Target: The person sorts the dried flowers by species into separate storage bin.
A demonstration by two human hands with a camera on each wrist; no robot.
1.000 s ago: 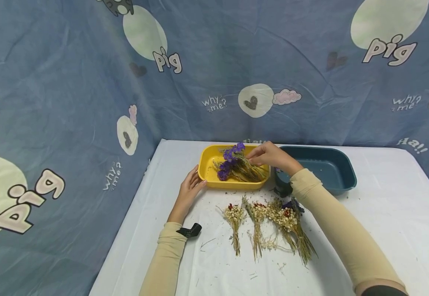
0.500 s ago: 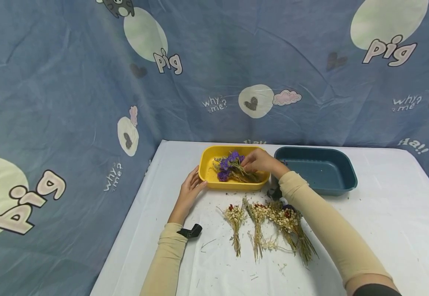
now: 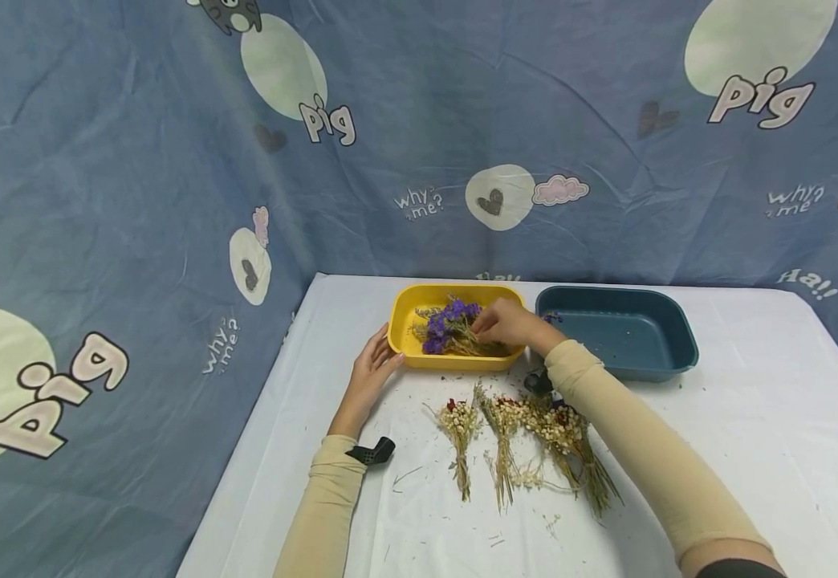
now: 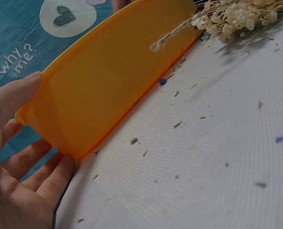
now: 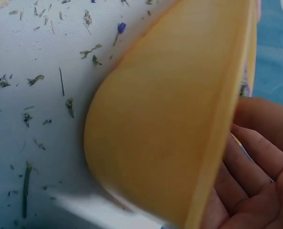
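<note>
My left hand [image 3: 374,361] grips the left end of a yellow plastic tub [image 3: 455,363]. In the left wrist view its thumb [image 4: 22,90] lies at the rim while the fingers spread along the end wall, down to the base. Inside the tub lies a bunch of dried purple flowers [image 3: 437,325], heads to the left and stems to the right. My right hand [image 3: 507,323] reaches in over the tub's right side and pinches the stems. The right wrist view has the tub wall [image 5: 165,114] hiding those fingertips, with the curled fingers [image 5: 246,162] behind it.
A dark teal tub [image 3: 624,329] stands just right of the yellow one. In front lie several bunches of dried cream flowers [image 3: 457,413], partly below my right forearm. Stem bits [image 4: 134,141] litter the white table [image 3: 282,498]. A printed blue cloth [image 3: 390,120] hangs behind.
My right hand has come down and left with the purple flowers, lowering them into the yellow tub, then shifted slightly. My left hand has stayed on the tub.
</note>
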